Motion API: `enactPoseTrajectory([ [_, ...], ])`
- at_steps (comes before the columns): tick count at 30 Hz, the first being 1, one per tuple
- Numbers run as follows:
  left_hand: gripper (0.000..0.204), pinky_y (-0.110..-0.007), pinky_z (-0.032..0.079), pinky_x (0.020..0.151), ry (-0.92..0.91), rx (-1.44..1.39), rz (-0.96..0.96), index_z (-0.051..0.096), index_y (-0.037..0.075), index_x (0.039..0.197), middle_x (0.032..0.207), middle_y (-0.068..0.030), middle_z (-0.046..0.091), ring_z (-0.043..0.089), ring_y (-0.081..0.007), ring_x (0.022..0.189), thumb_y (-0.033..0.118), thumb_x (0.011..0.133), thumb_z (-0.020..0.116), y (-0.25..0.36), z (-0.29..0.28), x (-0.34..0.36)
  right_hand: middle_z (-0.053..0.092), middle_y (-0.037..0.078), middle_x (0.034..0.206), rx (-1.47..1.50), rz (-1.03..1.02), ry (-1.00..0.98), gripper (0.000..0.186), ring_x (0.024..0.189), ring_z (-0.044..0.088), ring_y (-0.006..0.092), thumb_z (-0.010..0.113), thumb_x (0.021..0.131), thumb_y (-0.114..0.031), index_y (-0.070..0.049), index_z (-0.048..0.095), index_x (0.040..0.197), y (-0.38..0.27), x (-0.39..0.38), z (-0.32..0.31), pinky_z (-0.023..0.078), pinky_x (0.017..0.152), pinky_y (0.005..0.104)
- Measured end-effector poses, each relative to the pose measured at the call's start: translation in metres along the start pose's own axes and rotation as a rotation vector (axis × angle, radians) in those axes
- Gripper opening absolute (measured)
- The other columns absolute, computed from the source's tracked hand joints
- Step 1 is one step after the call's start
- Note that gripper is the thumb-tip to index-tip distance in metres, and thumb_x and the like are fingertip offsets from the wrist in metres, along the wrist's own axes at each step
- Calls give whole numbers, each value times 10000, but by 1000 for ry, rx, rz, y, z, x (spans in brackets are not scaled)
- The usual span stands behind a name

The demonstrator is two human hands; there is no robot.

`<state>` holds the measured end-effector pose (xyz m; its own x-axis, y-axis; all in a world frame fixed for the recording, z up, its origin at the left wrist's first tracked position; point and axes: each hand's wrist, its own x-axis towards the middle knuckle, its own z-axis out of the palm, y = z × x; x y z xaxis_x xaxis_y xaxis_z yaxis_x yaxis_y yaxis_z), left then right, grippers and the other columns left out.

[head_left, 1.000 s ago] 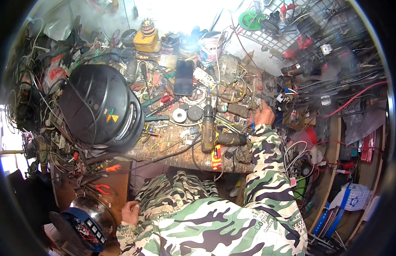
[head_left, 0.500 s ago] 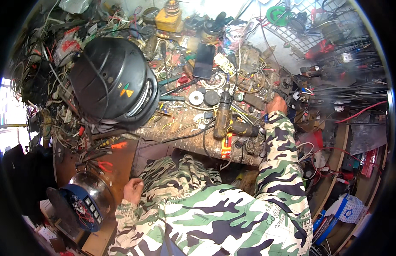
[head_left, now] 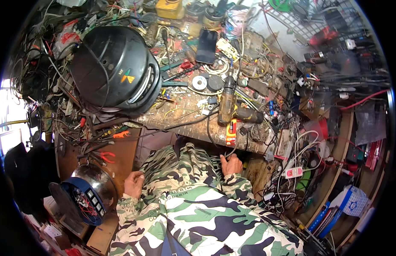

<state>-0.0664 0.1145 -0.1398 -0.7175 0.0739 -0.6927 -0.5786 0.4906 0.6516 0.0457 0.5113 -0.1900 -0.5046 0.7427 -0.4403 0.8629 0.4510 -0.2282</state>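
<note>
My left hand point(head_left: 133, 184) rests at the left side of my lap against the camouflage cloth, its fingers curled in and nothing visible in them. My right hand point(head_left: 231, 164) is over my lap just below the table's front edge, thumb and fingers pressed together. Whatever it may pinch is too small to make out; a thin cable passes close above it. Beyond that hand, a red and yellow box-shaped item point(head_left: 231, 132) stands at the table edge. A worn yellow and black cordless drill point(head_left: 226, 104) lies behind it.
A large black rounded housing point(head_left: 115, 70) stands on the cluttered workbench point(head_left: 191, 112). Beside a phone point(head_left: 206, 46) lie pliers, reels and wires. At lower left are red-handled pliers point(head_left: 106, 157) and a shiny pot with an opened blue base point(head_left: 80, 198). A power strip point(head_left: 293, 172) hangs among cables at right.
My right hand has come back from the bench's right side to my lap, its fingers now closed. My left hand stays in place. The view has shifted slightly.
</note>
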Motion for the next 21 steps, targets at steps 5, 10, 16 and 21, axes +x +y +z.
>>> enactPoseTrajectory([
  [5,260,-286,532,810,-72,135,73,667,-43,1133,978,-103,722,675,-141,895,148,958,659,7,2,13,729,165,865,581,-10,-171,360,767,710,240,627,987,-281,62,704,1067,64,25,62,547,688,359],
  [10,269,-303,538,833,-175,218,165,667,-21,1144,992,-111,715,685,-168,911,161,947,677,49,14,15,685,129,828,1276,115,-466,312,670,603,177,500,1061,-267,-24,600,893,26,-3,8,495,635,307],
  [16,758,-474,407,1121,-309,641,745,503,49,1435,1390,-244,542,492,-412,1321,304,795,821,128,79,13,517,45,784,2157,237,-826,354,814,516,223,508,1075,-395,-91,546,899,-48,-15,-77,474,683,353],
  [21,882,-486,402,1127,-683,471,842,422,58,1507,1374,-254,550,483,-442,1318,264,743,811,108,159,50,523,29,859,2390,243,-749,321,839,507,180,492,1093,-364,-58,554,1018,-78,-8,-89,513,751,339],
])
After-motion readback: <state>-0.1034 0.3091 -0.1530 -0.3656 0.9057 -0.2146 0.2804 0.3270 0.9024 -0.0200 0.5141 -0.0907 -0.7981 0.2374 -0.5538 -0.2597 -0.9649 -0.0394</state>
